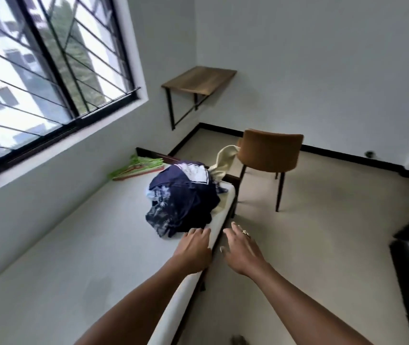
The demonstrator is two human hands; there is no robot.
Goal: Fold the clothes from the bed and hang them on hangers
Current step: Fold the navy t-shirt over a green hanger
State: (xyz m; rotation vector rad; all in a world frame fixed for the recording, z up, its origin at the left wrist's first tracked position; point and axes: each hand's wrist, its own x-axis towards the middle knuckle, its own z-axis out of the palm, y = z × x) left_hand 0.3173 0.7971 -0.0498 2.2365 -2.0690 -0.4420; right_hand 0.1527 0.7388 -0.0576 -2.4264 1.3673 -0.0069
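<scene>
Navy cloth, crumpled: clothes pile, a rounded heap of dark blue fabric with a pale leaf print and one white-lined panel on top. It sits on the bed near its right edge, at 12 o'clock from both hands.

Bed: flat white mattress, smooth, with a rounded edge, on a dark frame.

Hangers: thin, mostly green, a loose flat bundle lying on the bed's far corner, at 10 o'clock from the pile and apart from it.

Cream cloth: soft, plain, trailing from behind the pile at 1 o'clock toward the chair.

Left hand: palm down above the mattress edge, fingers straight and close together, holding nothing. The fingertips are just beside the pile's near hem; contact cannot be told.

Right hand: palm down, fingers spread and relaxed, holding nothing, over the floor just beside the bed, at 3 o'clock from the left hand. Ring on one finger.

Chair: brown upholstery, curved back, thin dark legs, at 2 o'clock from the pile.

Wall desk: wood-grain top, black brackets, in the corner at 12 o'clock.

Window: black frame, slanted bars, at 10 o'clock.

Floor: beige, matte.
</scene>
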